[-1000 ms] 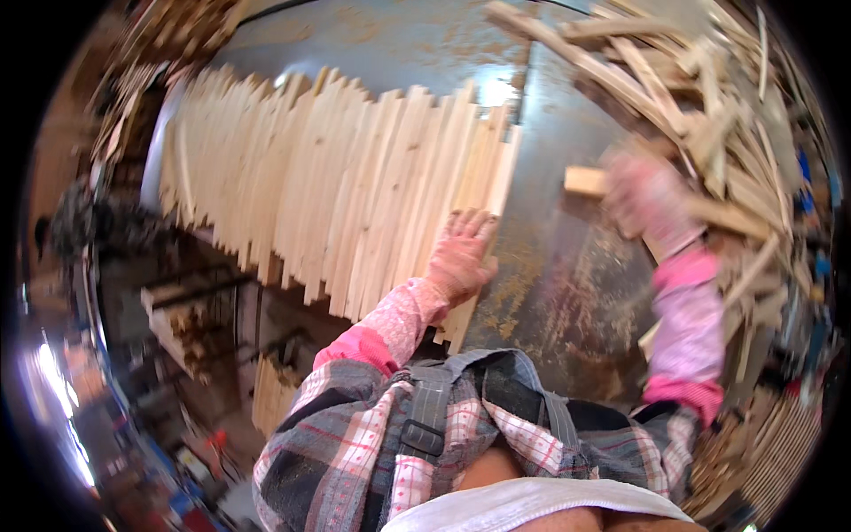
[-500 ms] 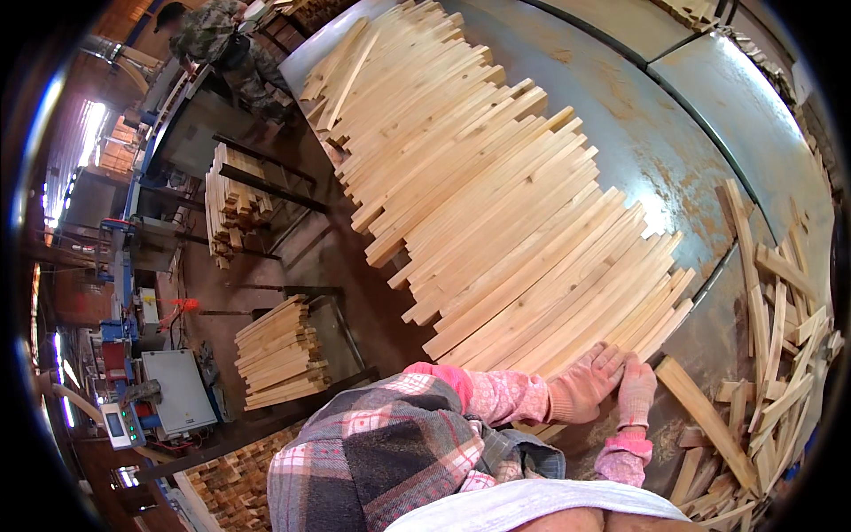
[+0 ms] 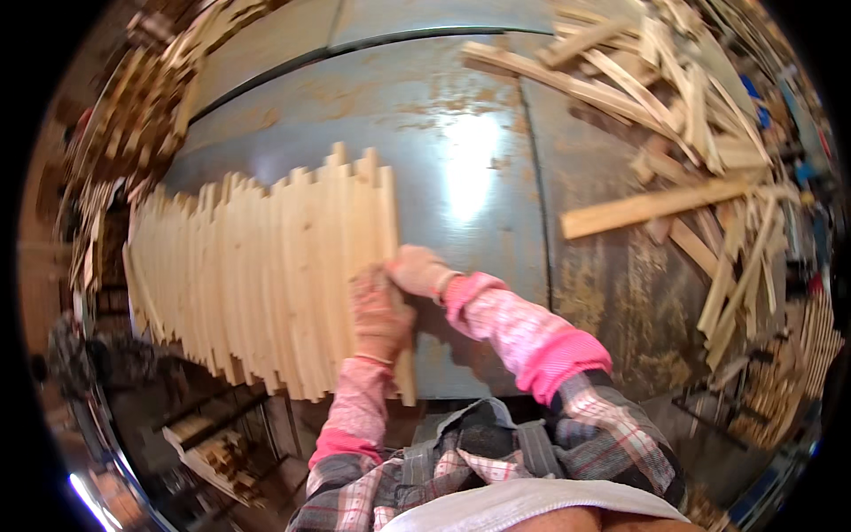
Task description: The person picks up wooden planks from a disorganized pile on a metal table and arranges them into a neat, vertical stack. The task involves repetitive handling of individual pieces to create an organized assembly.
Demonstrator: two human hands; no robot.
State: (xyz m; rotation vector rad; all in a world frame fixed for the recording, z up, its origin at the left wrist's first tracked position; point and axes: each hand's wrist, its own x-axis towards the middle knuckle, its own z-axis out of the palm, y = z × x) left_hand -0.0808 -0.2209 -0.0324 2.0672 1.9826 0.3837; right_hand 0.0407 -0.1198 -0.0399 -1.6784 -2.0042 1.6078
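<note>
A row of pale wooden strips (image 3: 266,257) lies side by side on the grey metal table (image 3: 461,319), their ends uneven. My left hand (image 3: 381,315), in a light glove, rests flat on the strips at the row's right edge, fingers stretched away from me. Close beside it, my right hand (image 3: 420,271) is closed at the outer edge of the last wooden strip (image 3: 388,213). Its fingertips are partly hidden and slightly blurred. Pink patterned sleeve covers run up both forearms.
Loose offcuts (image 3: 700,97) lie heaped at the right, with one longer board (image 3: 656,206) pointing toward the row. Stacked strips (image 3: 213,452) sit on a rack at lower left. Stacked wood (image 3: 133,124) stands at far left. A seam crosses the table.
The view has swung to the right, so the row now appears at left and the offcuts at upper right. Both hands stay together at the row's right edge.
</note>
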